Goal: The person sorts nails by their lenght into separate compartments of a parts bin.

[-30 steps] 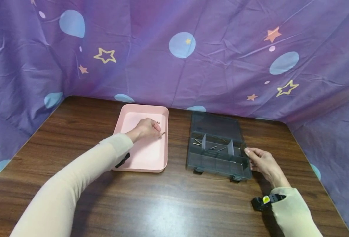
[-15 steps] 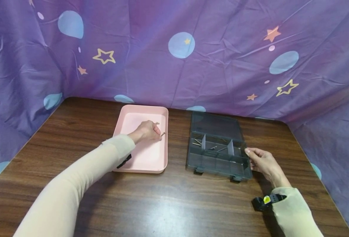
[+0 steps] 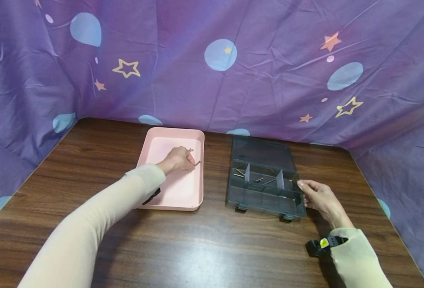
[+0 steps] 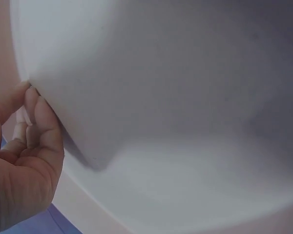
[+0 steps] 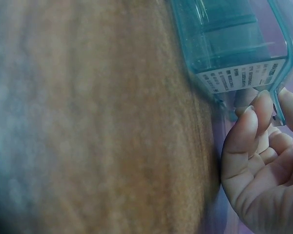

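Note:
In the head view, my left hand [image 3: 179,159] is inside the pink tray [image 3: 168,202], near its right wall. Its thumb and fingers pinch one end of a small metal screw [image 3: 198,163], whose other end points out toward that wall. Another screw [image 3: 190,150] lies just beyond the knuckles. In the left wrist view, the fingertips [image 4: 24,87] meet low at the tray floor. My right hand [image 3: 319,199] grips the right side wall of the dark see-through compartment box [image 3: 265,200]. Thumb and fingers lie on either side of its rim in the right wrist view.
The box lid [image 3: 263,154] lies open toward the back. Several screws [image 3: 238,173] rest in its left compartment and more screws [image 3: 259,179] in the middle one, between upright dividers [image 3: 247,173]. A purple curtain [image 3: 183,92] hangs behind the wooden table [image 3: 161,248].
My left hand has shifted slightly and its fingertips have come onto the near end of the screw. The screw beyond the knuckles shows more. My right hand and the box stay still.

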Motion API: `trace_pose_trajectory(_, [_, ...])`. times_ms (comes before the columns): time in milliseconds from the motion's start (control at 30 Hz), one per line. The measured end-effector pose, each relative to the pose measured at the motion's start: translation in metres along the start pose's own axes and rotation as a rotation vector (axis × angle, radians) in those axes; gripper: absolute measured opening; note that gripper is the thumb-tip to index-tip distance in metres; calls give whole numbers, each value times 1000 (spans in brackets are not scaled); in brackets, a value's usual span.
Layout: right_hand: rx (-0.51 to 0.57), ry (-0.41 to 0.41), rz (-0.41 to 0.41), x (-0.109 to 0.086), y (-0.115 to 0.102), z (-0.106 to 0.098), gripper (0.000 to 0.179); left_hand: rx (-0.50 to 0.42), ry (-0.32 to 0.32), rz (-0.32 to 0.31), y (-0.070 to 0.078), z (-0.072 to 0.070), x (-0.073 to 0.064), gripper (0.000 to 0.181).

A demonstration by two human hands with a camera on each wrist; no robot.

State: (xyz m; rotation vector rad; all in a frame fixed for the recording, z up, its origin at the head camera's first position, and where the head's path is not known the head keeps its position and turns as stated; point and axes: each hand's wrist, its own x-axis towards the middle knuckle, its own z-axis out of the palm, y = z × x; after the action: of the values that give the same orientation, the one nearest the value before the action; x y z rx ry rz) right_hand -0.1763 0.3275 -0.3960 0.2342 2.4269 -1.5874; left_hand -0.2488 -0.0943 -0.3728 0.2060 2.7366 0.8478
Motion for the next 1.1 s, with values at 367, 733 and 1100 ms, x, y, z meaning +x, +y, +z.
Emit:
trace_pose_trajectory(367, [54,-11,-17,-2,2,-1,21,27,41,-9,1,3,-1,14])
trace_pose_trajectory(733, [66,-14,-7,-2,0,-1,17,37,45,-42,3,2,-3,15])
trace_pose_trajectory(1100, [76,-18,-23,-2,2,-1,10,-24,43,-54,2,-7,-7,15])
